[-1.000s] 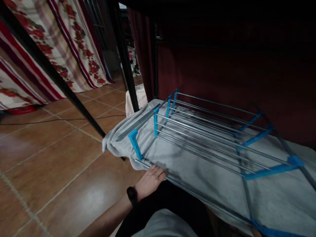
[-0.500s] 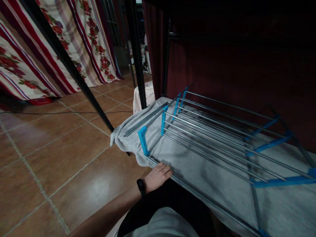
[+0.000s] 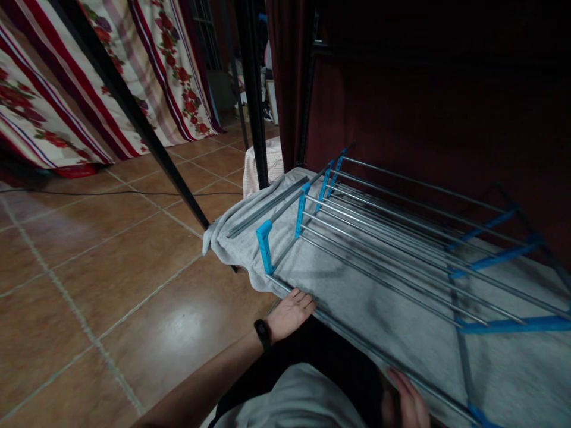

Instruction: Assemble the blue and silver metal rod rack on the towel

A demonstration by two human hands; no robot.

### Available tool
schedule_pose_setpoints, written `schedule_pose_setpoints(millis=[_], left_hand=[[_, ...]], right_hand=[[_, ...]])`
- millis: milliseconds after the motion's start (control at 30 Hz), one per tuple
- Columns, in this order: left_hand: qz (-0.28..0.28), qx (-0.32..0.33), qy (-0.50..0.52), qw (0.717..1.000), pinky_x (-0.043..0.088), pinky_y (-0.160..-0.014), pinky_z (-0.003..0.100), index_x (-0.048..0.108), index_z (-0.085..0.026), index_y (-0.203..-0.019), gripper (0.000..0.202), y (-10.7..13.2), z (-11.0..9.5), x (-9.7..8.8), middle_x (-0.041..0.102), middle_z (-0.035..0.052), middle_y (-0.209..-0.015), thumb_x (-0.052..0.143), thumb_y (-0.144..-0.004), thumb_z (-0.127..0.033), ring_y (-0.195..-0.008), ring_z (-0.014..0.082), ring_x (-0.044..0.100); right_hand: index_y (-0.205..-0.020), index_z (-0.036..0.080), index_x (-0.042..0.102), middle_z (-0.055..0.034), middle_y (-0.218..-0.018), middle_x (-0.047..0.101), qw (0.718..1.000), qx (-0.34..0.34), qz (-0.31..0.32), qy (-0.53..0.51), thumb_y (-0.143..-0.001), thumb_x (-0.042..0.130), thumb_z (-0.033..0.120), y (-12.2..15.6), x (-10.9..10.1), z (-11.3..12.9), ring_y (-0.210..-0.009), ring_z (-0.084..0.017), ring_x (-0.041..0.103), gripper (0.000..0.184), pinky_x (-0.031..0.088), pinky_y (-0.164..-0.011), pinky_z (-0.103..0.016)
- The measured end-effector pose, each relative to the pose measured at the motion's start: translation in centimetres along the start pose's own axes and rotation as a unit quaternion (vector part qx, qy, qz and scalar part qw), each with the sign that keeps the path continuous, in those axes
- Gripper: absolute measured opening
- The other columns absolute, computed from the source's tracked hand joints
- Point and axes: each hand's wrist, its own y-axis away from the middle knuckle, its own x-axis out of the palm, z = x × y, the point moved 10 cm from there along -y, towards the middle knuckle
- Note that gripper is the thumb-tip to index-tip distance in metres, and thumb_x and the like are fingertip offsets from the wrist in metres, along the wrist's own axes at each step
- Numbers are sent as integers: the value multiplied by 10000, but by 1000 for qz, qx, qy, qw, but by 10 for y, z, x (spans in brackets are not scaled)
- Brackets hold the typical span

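Observation:
A clothes drying rack (image 3: 379,229) with thin metal bars and blue plastic brackets rests on a grey blanket (image 3: 348,285). Along its near side runs a thicker metal tube (image 3: 357,336), with a blue bracket (image 3: 264,246) at the far left end. My left hand (image 3: 292,312) is closed over this tube near that bracket, a black band on the wrist. Lower right, my right hand (image 3: 407,401) is just beside the tube's near part, fingers extended and somewhat blurred; whether it touches the tube I cannot tell.
Several loose metal rods (image 3: 267,208) lie on the blanket's left part. Black posts (image 3: 134,113) stand at the left, before a striped floral curtain (image 3: 147,65). Dark red panelling (image 3: 401,107) closes the back. A thin cable (image 3: 111,192) crosses the tiled floor (image 3: 147,321).
My right hand has come into view at the bottom right beside the tube. The left hand stays on the tube. The whole view has shifted slightly.

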Motion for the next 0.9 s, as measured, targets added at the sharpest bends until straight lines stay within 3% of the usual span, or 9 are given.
schedule_pose_setpoints(millis=[67, 167, 233, 333, 400, 467, 533, 633, 900], left_hand=[[-7, -3, -6, 1000, 407, -901, 359, 593, -153, -1104, 201, -1, 0, 1, 609, 61, -987, 422, -1000, -177, -939, 199, 550], [-18, -7, -2, 1000, 424, -887, 357, 596, -162, -1111, 209, -3, -2, 0, 622, 56, -993, 419, -1000, -176, -945, 199, 565], [-40, -4, 12, 999, 427, -913, 359, 589, -163, -1149, 224, 0, -4, -6, 633, 59, -1001, 421, -1001, -175, -961, 195, 577], [-117, -4, 58, 991, 374, -1051, 404, 543, -182, -1261, 281, 19, 5, -27, 638, 77, -1125, 461, -992, -191, -1102, 205, 566], [-210, -88, 109, 968, 369, -1061, 420, 551, -195, -1229, 259, 42, 40, -46, 625, 84, -1154, 466, -984, -190, -1148, 214, 547], [-310, -244, 174, 902, 422, -991, 405, 564, -186, -1147, 201, 74, 95, -57, 618, 91, -1107, 467, -973, -213, -1099, 219, 559], [-345, -353, 263, 829, 459, -947, 393, 556, -174, -1149, 236, 94, 140, -48, 613, 103, -1113, 500, -956, -298, -1078, 230, 569], [-274, -371, 384, 800, 471, -971, 392, 581, -169, -1176, 376, 78, 169, -22, 630, 102, -1157, 561, -911, -433, -1094, 241, 586], [-168, -332, 444, 815, 488, -934, 394, 664, -156, -1063, 450, 60, 183, -5, 693, 96, -1061, 588, -861, -552, -998, 257, 633]], right_hand=[[-1212, 264, 663, -117, -1287, 641, 988, -139, 25, 65, -868, 580, 447, -2, 26, 48, -1217, -366, 567, 398, 394, -1062, -579], [-1364, 232, 548, -115, -1384, 583, 932, -301, 76, 185, -963, 445, 263, -5, 67, 105, -1257, -317, 543, 416, 330, -1109, -565], [-1373, 223, 537, -106, -1317, 627, 904, -343, 99, 237, -968, 381, 155, -11, 84, 119, -1174, -272, 597, 439, 394, -1068, -498], [-1365, 200, 540, -95, -1174, 683, 886, -354, 104, 280, -942, 328, 59, -21, 93, 117, -1036, -231, 649, 493, 474, -973, -414], [-1360, 196, 541, -88, -1137, 691, 881, -360, 105, 288, -934, 333, 45, -22, 94, 111, -1012, -225, 654, 498, 480, -970, -405], [-1370, 193, 532, -88, -1154, 686, 878, -366, 103, 292, -928, 342, 41, -20, 94, 106, -1025, -228, 652, 505, 480, -976, -408], [-1373, 188, 529, -92, -1185, 676, 876, -370, 101, 293, -920, 346, 33, -19, 94, 105, -1045, -231, 647, 513, 485, -974, -408], [-1362, 186, 534, -90, -1184, 674, 877, -367, 106, 292, -908, 348, 17, -19, 94, 105, -1034, -226, 648, 520, 495, -958, -397], [-1433, 236, 462, -55, -1127, 681, 884, -359, 110, 277, -886, 352, -14, -20, 91, 111, -1008, -208, 655, 611, 493, -975, -383]])
